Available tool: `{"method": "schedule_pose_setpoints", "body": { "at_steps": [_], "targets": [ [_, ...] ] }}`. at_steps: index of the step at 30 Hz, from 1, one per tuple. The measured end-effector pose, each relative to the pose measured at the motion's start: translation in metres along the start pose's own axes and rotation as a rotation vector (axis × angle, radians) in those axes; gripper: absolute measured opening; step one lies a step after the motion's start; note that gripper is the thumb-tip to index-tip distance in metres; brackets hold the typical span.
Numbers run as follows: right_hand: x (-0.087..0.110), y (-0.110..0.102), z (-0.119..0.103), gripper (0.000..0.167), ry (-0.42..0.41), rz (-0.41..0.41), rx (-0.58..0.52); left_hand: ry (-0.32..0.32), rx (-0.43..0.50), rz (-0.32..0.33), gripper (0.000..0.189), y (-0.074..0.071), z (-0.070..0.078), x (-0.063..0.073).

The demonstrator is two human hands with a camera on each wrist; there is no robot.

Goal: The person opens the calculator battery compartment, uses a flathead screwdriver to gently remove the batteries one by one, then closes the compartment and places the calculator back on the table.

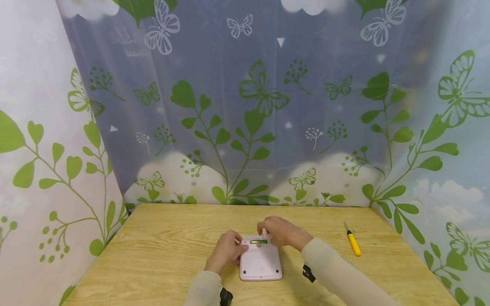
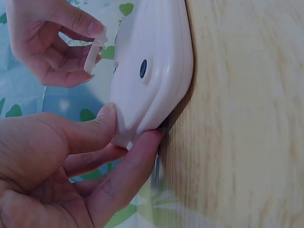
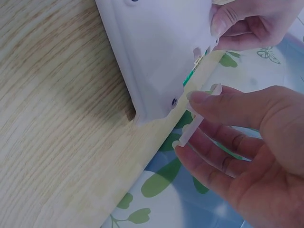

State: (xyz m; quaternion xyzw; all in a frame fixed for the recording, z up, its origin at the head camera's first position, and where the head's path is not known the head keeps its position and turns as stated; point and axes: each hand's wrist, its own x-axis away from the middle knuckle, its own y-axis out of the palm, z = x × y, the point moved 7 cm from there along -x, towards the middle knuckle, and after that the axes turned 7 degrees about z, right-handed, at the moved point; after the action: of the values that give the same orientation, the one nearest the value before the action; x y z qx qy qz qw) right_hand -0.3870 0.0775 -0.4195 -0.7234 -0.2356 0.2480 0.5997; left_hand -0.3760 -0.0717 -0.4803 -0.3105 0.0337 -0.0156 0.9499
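Observation:
A flat, pale pink device (image 1: pixel 261 263) lies on the table with its underside up, small dark round feet or screws at its corners. Near its far edge is an uncovered slot (image 1: pixel 258 242), with green and gold-coloured parts showing inside. My left hand (image 1: pixel 226 248) grips the device's far left corner, thumb on top and fingers at the side. Just off the far right edge, my right hand (image 3: pixel 251 137) pinches a small whitish plastic cover (image 3: pixel 192 128) between thumb and fingertips. In the left wrist view that cover (image 2: pixel 94 58) is apart from the device.
To the right on the wooden table (image 1: pixel 172 238) lies a yellow-handled tool (image 1: pixel 354 244) with a black collar and thin metal tip, pointing away. A curtain (image 1: pixel 214 106) printed with leaves and butterflies hangs behind the table, with similar ones at both sides.

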Motion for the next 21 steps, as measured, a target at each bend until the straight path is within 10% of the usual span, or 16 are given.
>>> {"method": "schedule_pose_setpoints", "body": {
  "at_steps": [21],
  "targets": [
    [0.004,0.004,0.015,0.036,0.035,-0.004,-0.021,0.004,0.016,-0.003,0.026,0.0,0.0,0.0]
  ]
}}
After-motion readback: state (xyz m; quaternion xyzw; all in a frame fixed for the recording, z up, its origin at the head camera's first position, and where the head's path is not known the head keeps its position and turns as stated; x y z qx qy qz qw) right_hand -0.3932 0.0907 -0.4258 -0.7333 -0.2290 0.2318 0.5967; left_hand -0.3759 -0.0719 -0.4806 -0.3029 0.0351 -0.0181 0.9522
